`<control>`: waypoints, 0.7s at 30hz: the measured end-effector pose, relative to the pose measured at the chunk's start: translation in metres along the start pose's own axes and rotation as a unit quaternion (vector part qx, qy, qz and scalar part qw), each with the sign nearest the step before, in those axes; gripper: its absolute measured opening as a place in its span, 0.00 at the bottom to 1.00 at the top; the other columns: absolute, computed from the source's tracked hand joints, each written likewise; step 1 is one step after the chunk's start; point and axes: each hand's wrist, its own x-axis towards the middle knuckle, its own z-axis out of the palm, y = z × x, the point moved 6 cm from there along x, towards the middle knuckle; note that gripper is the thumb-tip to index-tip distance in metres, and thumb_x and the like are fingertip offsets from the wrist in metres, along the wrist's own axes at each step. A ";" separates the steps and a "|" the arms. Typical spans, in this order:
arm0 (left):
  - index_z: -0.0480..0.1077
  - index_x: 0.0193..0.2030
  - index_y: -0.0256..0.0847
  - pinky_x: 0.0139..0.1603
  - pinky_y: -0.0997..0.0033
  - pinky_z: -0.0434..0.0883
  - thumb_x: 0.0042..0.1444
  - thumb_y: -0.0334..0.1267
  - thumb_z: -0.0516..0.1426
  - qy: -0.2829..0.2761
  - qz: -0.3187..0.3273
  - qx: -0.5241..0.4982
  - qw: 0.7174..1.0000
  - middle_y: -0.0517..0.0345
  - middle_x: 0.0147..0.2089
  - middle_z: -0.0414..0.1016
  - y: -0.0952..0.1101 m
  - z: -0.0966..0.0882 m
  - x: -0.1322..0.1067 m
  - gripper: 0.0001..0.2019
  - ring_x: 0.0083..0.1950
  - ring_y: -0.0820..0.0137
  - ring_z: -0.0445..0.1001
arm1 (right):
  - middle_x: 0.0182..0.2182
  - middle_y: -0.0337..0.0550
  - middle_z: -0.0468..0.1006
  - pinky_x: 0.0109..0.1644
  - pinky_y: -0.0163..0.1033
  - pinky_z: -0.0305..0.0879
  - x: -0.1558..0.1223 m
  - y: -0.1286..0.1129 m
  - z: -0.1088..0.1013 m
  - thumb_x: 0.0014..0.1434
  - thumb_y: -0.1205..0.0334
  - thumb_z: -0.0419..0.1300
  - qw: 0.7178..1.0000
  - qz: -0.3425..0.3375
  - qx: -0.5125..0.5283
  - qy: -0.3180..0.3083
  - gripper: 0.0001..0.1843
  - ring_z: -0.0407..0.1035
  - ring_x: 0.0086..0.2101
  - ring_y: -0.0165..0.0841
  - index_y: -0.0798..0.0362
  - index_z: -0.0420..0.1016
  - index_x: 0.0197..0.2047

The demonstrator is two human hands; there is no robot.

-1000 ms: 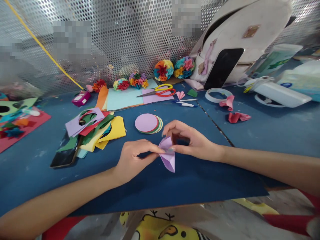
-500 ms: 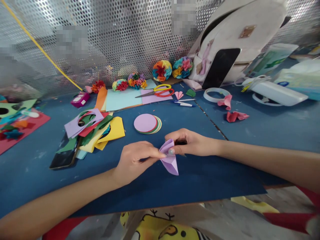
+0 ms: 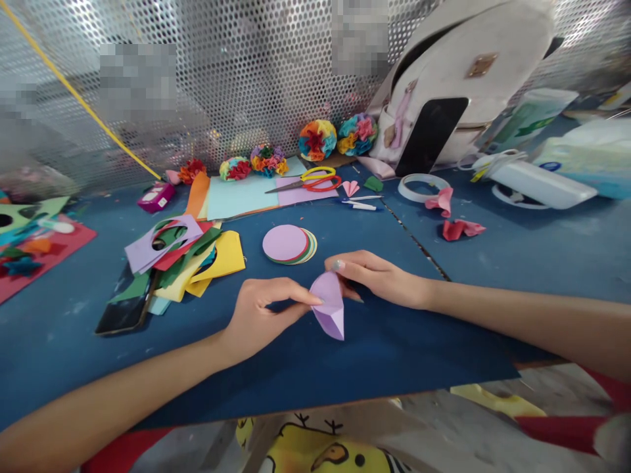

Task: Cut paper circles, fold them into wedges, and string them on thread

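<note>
A folded lilac paper piece [image 3: 329,307], cone-shaped with its point toward me, sits just above the blue table [image 3: 345,368]. My left hand [image 3: 261,315] pinches its left edge between thumb and forefinger. My right hand [image 3: 374,277] grips it from the right, its fingers laid along the upper fold and behind the paper. A stack of cut paper circles [image 3: 289,244], lilac on top, lies a little beyond my hands.
Scrap coloured paper with cut-out holes [image 3: 182,253] lies over a dark phone [image 3: 125,309] at left. Scissors [image 3: 315,181] rest on paper sheets at the back, near several paper flower balls [image 3: 318,139]. A white bag [image 3: 458,85], tape ring [image 3: 421,187] and pink scraps [image 3: 461,228] are at right.
The lilac piece has been pressed into a flatter, closed fold. My right fingers have straightened along its top, where before they were curled round it. My left hand stays pinched.
</note>
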 end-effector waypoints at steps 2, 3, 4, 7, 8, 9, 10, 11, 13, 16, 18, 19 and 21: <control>0.83 0.36 0.41 0.38 0.77 0.80 0.59 0.26 0.64 0.016 -0.015 0.001 1.000 0.56 0.35 0.87 -0.002 -0.001 0.000 0.08 0.34 0.70 0.85 | 0.21 0.34 0.66 0.31 0.36 0.58 0.000 -0.001 0.001 0.71 0.33 0.50 1.000 -0.007 0.001 -0.011 0.32 0.58 0.24 0.26 0.53 0.66 0.29; 0.83 0.35 0.41 0.38 0.78 0.80 0.58 0.25 0.64 0.023 -0.018 0.003 1.000 0.57 0.35 0.87 -0.002 -0.002 0.000 0.08 0.34 0.70 0.85 | 0.22 0.33 0.66 0.30 0.36 0.58 0.001 -0.001 0.002 0.70 0.33 0.53 1.000 -0.010 0.006 -0.023 0.31 0.58 0.23 0.26 0.53 0.67 0.30; 0.83 0.35 0.41 0.38 0.79 0.80 0.58 0.24 0.64 0.029 -0.021 0.006 0.999 0.57 0.34 0.87 -0.002 -0.002 0.000 0.08 0.34 0.70 0.85 | 0.22 0.32 0.65 0.28 0.35 0.57 0.001 0.000 0.004 0.68 0.33 0.56 0.999 -0.009 0.013 -0.032 0.30 0.57 0.23 0.25 0.54 0.69 0.32; 0.84 0.35 0.41 0.38 0.79 0.79 0.57 0.24 0.64 0.034 -0.026 0.008 0.999 0.58 0.34 0.87 -0.003 -0.003 0.000 0.08 0.34 0.71 0.85 | 0.21 0.29 0.64 0.26 0.33 0.54 0.002 0.005 0.004 0.64 0.37 0.64 0.999 0.007 0.023 -0.035 0.26 0.56 0.22 0.24 0.55 0.71 0.35; 0.84 0.35 0.41 0.37 0.79 0.79 0.57 0.24 0.64 0.034 -0.026 0.006 0.999 0.58 0.34 0.87 -0.003 -0.003 0.000 0.08 0.34 0.70 0.85 | 0.21 0.30 0.65 0.26 0.32 0.54 0.002 0.006 0.004 0.63 0.39 0.65 0.999 0.012 0.021 -0.031 0.25 0.56 0.22 0.24 0.55 0.72 0.35; 0.84 0.36 0.41 0.37 0.79 0.79 0.57 0.24 0.64 0.035 -0.025 0.003 0.999 0.58 0.34 0.87 -0.003 -0.003 0.000 0.08 0.34 0.70 0.85 | 0.20 0.30 0.66 0.26 0.32 0.54 0.003 0.007 0.003 0.63 0.40 0.65 0.999 0.017 0.016 -0.028 0.25 0.57 0.22 0.24 0.55 0.72 0.34; 0.84 0.36 0.41 0.37 0.79 0.79 0.57 0.24 0.64 0.037 -0.024 0.002 0.999 0.58 0.35 0.87 -0.003 -0.004 -0.001 0.08 0.34 0.71 0.85 | 0.20 0.31 0.67 0.26 0.32 0.54 0.003 0.008 0.002 0.63 0.40 0.65 0.999 0.021 0.013 -0.027 0.24 0.58 0.21 0.23 0.55 0.73 0.32; 0.84 0.36 0.41 0.38 0.79 0.79 0.57 0.24 0.64 0.040 -0.023 0.001 0.999 0.58 0.35 0.87 -0.003 -0.004 -0.001 0.08 0.34 0.71 0.85 | 0.20 0.31 0.68 0.26 0.32 0.54 0.003 0.009 0.002 0.63 0.41 0.66 0.999 0.025 0.010 -0.028 0.24 0.58 0.21 0.23 0.56 0.73 0.31; 0.84 0.36 0.41 0.38 0.80 0.79 0.57 0.24 0.64 0.047 -0.020 0.001 0.999 0.58 0.35 0.87 -0.003 -0.005 -0.002 0.08 0.34 0.71 0.85 | 0.20 0.33 0.69 0.25 0.32 0.54 0.003 0.009 0.002 0.63 0.41 0.66 0.999 0.030 0.008 -0.033 0.25 0.59 0.20 0.23 0.56 0.74 0.30; 0.84 0.36 0.41 0.38 0.78 0.80 0.58 0.24 0.64 0.044 -0.023 0.002 0.999 0.57 0.35 0.87 -0.003 -0.005 -0.002 0.08 0.34 0.70 0.86 | 0.19 0.33 0.68 0.25 0.32 0.53 0.003 0.009 0.002 0.61 0.40 0.67 0.999 0.024 -0.001 -0.031 0.26 0.57 0.21 0.24 0.56 0.74 0.28; 0.84 0.36 0.41 0.39 0.76 0.81 0.58 0.25 0.64 0.035 -0.025 0.002 0.999 0.56 0.35 0.87 -0.002 -0.004 -0.001 0.08 0.35 0.68 0.86 | 0.19 0.32 0.66 0.25 0.32 0.52 0.003 0.008 0.002 0.61 0.40 0.67 0.999 0.017 -0.011 -0.026 0.27 0.55 0.21 0.24 0.55 0.72 0.27; 0.84 0.36 0.41 0.39 0.76 0.81 0.59 0.25 0.64 0.032 -0.025 0.001 0.999 0.56 0.35 0.87 -0.002 -0.003 -0.001 0.07 0.35 0.68 0.86 | 0.19 0.31 0.65 0.25 0.32 0.52 0.002 0.008 0.002 0.61 0.39 0.67 1.000 0.012 -0.015 -0.024 0.27 0.55 0.21 0.24 0.55 0.72 0.27; 0.84 0.36 0.41 0.39 0.77 0.81 0.59 0.25 0.64 0.033 -0.025 -0.002 0.999 0.57 0.35 0.87 -0.003 -0.003 0.000 0.08 0.35 0.69 0.86 | 0.20 0.32 0.66 0.25 0.32 0.53 0.002 0.007 0.004 0.62 0.39 0.66 0.999 0.006 -0.019 -0.025 0.27 0.56 0.21 0.24 0.55 0.72 0.27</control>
